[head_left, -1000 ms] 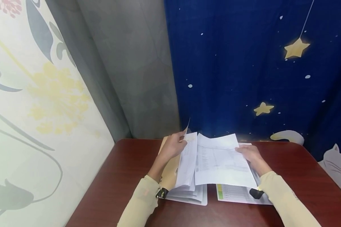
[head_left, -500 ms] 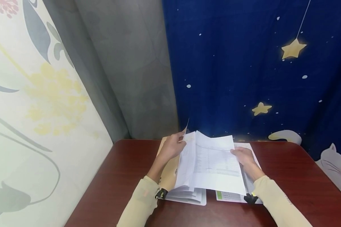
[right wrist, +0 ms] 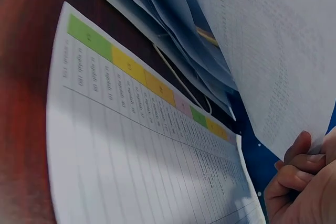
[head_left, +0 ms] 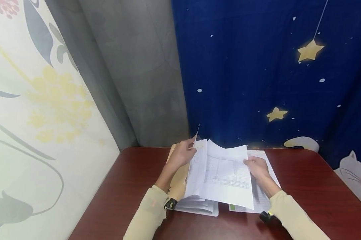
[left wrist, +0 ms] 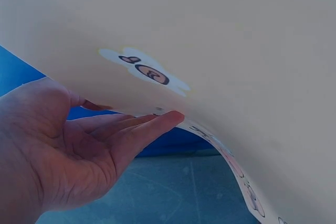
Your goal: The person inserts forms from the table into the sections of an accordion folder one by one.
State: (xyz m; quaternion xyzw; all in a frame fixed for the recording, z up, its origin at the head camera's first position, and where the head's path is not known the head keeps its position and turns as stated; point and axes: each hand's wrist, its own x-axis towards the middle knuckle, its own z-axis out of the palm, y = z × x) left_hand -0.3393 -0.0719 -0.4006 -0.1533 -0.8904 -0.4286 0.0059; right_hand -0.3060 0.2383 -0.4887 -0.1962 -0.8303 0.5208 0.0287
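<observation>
My left hand (head_left: 182,155) holds up the edge of a cream folder cover (head_left: 178,183). In the left wrist view that cover (left wrist: 252,51) bears small cartoon animal pictures, and its edge lies between thumb and fingers. White pages (head_left: 198,166) stand raised beside it, with more layered pages (head_left: 207,206) below. With thumb and fingertips, my right hand (head_left: 258,167) pinches the right edge of a printed sheet (head_left: 228,183), which is lifted and slightly bent. The right wrist view shows the sheet (right wrist: 278,51) hanging above the table, its lower corner in the fingers.
Another printed sheet (right wrist: 121,145) with a green, yellow and pink column lies flat under the right hand. The dark red table (head_left: 132,180) ends at a blue starry curtain (head_left: 243,66). A pale patterned wall (head_left: 48,116) rises on the left.
My right hand has shifted left, bringing the printed sheet nearer the raised pages and uncovering more of the sheet beneath. My left hand keeps its grip on the cover, almost still.
</observation>
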